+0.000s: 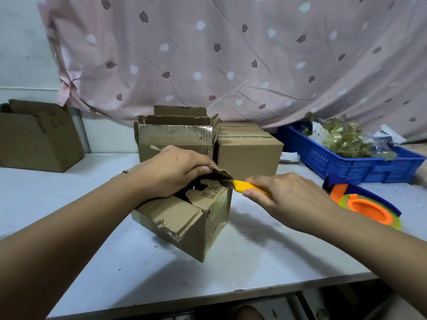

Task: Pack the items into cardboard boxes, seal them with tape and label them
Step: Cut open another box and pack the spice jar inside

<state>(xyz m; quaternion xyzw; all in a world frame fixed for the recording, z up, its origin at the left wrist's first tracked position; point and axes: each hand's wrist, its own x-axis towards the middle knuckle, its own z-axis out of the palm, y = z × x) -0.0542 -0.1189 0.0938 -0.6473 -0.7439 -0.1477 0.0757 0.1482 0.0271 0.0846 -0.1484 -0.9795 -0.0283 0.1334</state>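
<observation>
A creased pink cloth [231, 54] printed with dark and pale leaves hangs behind a flat white table [69, 192]. On the table's far left stands an open brown carton [34, 139]. At the middle back are two more: a ragged box [175, 137] with silvery tape remnants, and a smooth closed box [247, 148] touching its right side. A blue perforated plastic crate [346, 165] holding crinkly packets lies at the right, with an orange-and-blue tape dispenser [365, 204] just in front. Nearest sits the worn cardboard box [184, 218], dented, its edges torn. The left hand [175, 172] curls its fingers over that box's ragged top flap, gripping it. The right hand [284, 195] is closed round a slim yellow cutter [247, 187], whose tip meets the flap's edge.
</observation>
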